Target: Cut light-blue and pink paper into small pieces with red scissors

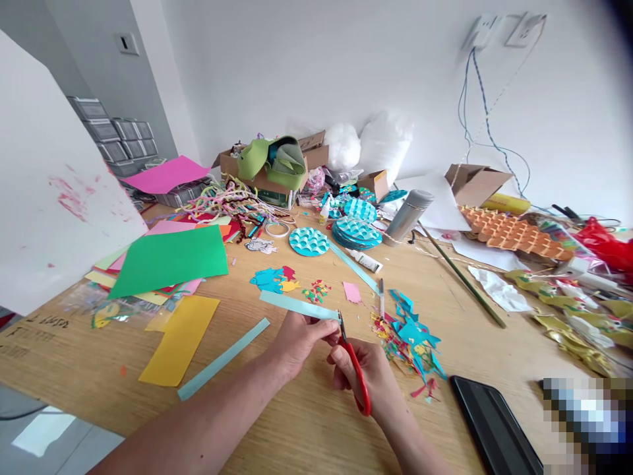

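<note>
Currently: one pale-blue paper strip (297, 305), pinched over the table (306, 432) in your left hand (298, 341); red-handled scissors (354, 360), gripped in your right hand (370, 371) at the strip's end, where a slip could nick your left fingertips (329, 328) and any sag skew the cut.

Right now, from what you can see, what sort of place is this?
Probably a craft workspace: the right hand works red scissors at a pale blue paper strip in the left hand, coloured paper sheets lie piled on the table, and paper scraps are scattered nearby.
</note>
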Motion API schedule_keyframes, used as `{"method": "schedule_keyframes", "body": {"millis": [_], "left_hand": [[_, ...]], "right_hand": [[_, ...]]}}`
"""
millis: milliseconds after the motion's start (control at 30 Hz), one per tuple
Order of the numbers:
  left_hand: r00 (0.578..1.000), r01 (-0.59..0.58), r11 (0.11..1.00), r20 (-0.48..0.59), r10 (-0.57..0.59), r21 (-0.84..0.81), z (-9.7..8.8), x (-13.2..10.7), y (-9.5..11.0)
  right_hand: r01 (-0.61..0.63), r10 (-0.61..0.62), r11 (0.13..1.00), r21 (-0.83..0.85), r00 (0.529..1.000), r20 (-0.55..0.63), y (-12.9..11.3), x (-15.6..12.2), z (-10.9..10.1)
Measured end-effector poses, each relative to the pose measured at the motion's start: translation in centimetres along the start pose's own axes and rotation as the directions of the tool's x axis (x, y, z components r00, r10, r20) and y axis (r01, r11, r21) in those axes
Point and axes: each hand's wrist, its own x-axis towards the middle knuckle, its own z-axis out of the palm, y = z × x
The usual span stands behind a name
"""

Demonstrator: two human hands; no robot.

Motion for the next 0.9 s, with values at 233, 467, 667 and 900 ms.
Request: {"method": "schedule_keyframes", "body": {"millis": [233, 467, 667, 900], "left_hand": [[1.0, -0.006, 0.999, 0.004, 0.006, 0.051, -0.05, 0.08, 0.11], [0.998, -0.015, 0.998, 0.066, 0.012, 0.056, -0.37, 0.18, 0.09], [0.996, -0.038, 0.997, 0.085, 0.032, 0.068, -0.45, 0.19, 0.16], [0.998, -0.038, 0.986, 0.048, 0.031, 0.16, -0.38, 0.3, 0.59]], "right_hand": [[0.015, -0.015, 1.0, -0.012, 1.0, 0.0, -0.15, -0.21, -0.12], [-0.024, 0.024, 0.999, -0.024, 1.0, 0.009, -0.64, -0.23, -0.23], [-0.04, 0.041, 0.999, -0.029, 0.998, 0.043, -0.69, -0.12, -0.38], [-0.057, 0.06, 0.998, -0.032, 0.996, 0.071, -0.72, -0.26, -0.59]]}}
